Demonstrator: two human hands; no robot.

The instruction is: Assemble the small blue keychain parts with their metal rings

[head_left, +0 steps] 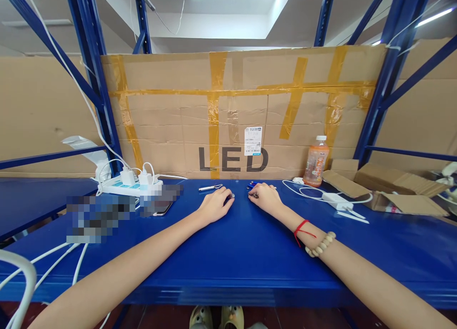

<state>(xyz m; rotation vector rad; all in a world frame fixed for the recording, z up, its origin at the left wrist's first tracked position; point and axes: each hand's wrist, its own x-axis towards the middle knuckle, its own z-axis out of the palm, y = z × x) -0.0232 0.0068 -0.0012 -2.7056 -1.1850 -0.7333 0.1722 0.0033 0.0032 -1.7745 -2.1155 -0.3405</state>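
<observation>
My left hand [216, 206] rests on the blue shelf top, its fingers curled down. At its fingertips shows a small greyish thing [233, 195], too small to name. Just behind that hand lies a slim silver metal tool with a looped end [210, 188]. My right hand [267, 198] is also curled down on the shelf, a short way to the right. Under its fingers a small dark, shiny thing [255, 195] partly shows; its kind is unclear. Several blue pen-like sticks [252, 184] lie behind the right hand, partly hidden by it.
At left stand a white power strip [117, 186] with plugs, a phone [164, 209] and a blurred-out area, with white cables. At right are an orange drink bottle [316, 162], a white charger [337, 200] with its cable, and an opened carton [392, 186]. A taped cardboard panel [164, 124] closes the back.
</observation>
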